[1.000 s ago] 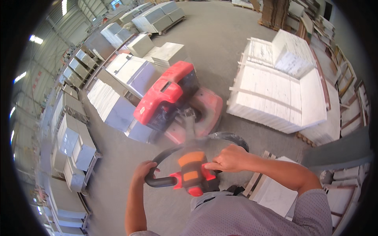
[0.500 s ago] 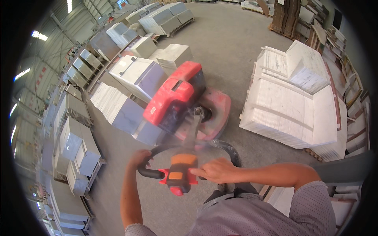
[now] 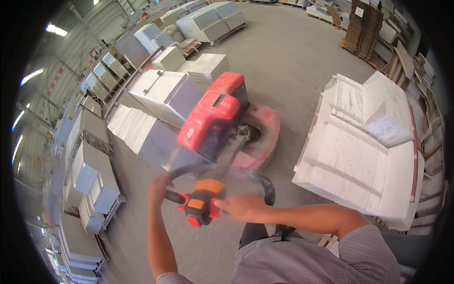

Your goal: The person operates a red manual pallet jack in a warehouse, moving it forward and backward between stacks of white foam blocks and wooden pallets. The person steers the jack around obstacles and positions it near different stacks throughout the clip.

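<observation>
The left hand [image 3: 161, 183] wraps the black looped handle [image 3: 175, 197] at its left edge! The right hand [image 3: 245, 207] meets the red plastic lever [image 3: 214, 208], grip too blurred to tell.

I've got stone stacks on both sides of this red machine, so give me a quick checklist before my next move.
1. Left grip on the black handle: ok, at the loop's left side.
2. Right grip at the control head: ok, beside its red side lever; actual pressing cannot be seen.
3. Gap between red machine and right-hand slab stack: ok, floor shows between.
4. Gap to left-hand slab stack: cannot tell, the machine overlaps the stacks there.
5. Machine's far side: cannot tell, hidden behind its body.
</observation>
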`<state>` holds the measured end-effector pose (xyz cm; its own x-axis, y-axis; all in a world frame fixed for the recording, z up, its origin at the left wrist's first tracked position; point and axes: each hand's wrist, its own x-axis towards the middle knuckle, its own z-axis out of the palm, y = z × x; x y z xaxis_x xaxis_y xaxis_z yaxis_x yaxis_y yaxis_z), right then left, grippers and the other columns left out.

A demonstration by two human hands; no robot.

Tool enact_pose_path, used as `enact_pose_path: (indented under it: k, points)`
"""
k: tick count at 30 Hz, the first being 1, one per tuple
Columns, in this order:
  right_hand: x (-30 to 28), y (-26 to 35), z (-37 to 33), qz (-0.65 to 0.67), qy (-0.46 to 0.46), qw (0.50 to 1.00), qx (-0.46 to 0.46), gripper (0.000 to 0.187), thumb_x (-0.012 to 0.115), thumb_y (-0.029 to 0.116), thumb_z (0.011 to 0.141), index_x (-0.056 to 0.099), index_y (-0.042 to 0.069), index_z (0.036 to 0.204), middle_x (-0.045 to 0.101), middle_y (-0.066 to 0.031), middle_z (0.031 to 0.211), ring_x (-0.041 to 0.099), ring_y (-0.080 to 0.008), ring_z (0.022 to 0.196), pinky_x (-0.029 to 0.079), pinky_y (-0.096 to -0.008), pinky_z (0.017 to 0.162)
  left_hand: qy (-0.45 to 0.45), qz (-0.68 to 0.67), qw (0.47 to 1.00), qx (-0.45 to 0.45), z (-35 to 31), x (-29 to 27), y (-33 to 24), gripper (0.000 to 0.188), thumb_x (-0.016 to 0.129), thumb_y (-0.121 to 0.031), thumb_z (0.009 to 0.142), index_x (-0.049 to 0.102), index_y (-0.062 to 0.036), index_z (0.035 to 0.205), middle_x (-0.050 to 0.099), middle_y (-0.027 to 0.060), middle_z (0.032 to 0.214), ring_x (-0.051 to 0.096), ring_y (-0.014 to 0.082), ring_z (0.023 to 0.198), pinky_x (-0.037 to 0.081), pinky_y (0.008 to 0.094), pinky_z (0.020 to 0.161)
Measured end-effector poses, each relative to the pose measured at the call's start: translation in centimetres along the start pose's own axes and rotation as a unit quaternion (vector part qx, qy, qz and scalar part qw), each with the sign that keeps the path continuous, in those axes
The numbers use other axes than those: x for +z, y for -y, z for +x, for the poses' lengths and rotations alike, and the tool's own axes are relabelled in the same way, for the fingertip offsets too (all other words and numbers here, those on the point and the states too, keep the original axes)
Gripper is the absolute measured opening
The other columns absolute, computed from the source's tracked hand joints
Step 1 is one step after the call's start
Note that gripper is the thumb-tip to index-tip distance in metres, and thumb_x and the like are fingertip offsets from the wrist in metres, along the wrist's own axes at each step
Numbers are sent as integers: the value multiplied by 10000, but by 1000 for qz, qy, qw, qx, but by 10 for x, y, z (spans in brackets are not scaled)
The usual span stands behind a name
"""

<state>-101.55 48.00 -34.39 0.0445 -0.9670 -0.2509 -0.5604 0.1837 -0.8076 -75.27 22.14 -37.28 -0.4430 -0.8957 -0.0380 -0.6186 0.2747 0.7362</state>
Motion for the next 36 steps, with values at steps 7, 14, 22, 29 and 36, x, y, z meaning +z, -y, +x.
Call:
enact_pose_path:
  k: [7, 14, 22, 29, 36]
  points:
    - [-33, -35, -37, -105, -33, 994, 23, 665, 427, 677, 931, 764, 104, 920, 698, -175, 810, 680, -358, 804, 505, -457, 744, 101, 144, 968, 182, 3, 49, -34, 436, 575, -310, 938, 665, -7, 637, 628, 119, 622, 632, 264, 684, 452, 395, 1010]
    - [-46, -16, 10, -98, -7, 990, 101, 594, 443, 646, 945, 767, 151, 893, 725, -107, 851, 686, -322, 814, 513, -421, 760, 57, 128, 963, 231, 46, 41, -8, 493, 545, -325, 972, 668, -11, 613, 615, 164, 614, 643, 345, 727, 462, 434, 970]
    - [-73, 2, 45, -22, 166, 986, -4, 674, 451, 628, 983, 630, 15, 1199, 673, -157, 846, 681, -262, 698, 519, -395, 674, -1, 51, 988, 148, 27, 6, -14, 526, 523, -298, 988, 637, 20, 586, 562, 140, 535, 586, 301, 602, 406, 427, 1086]
    - [-75, 14, 52, 116, 263, 957, 29, 725, 341, 675, 991, 625, 9, 962, 602, -86, 702, 636, -200, 612, 509, -369, 638, 42, 14, 997, 60, 21, -16, -28, 510, 539, -300, 961, 631, 16, 572, 582, 92, 530, 576, 192, 607, 354, 409, 1137]
    - [-37, 30, 71, 222, 258, 939, -45, 819, 276, 694, 988, 606, -23, 770, 546, -133, 563, 604, -264, 507, 512, -412, 594, 60, -181, 979, -70, 24, -78, -26, 330, 632, -192, 898, 677, 20, 1146, 712, 93, 1054, 623, 183, 1058, 414, 315, 1032]
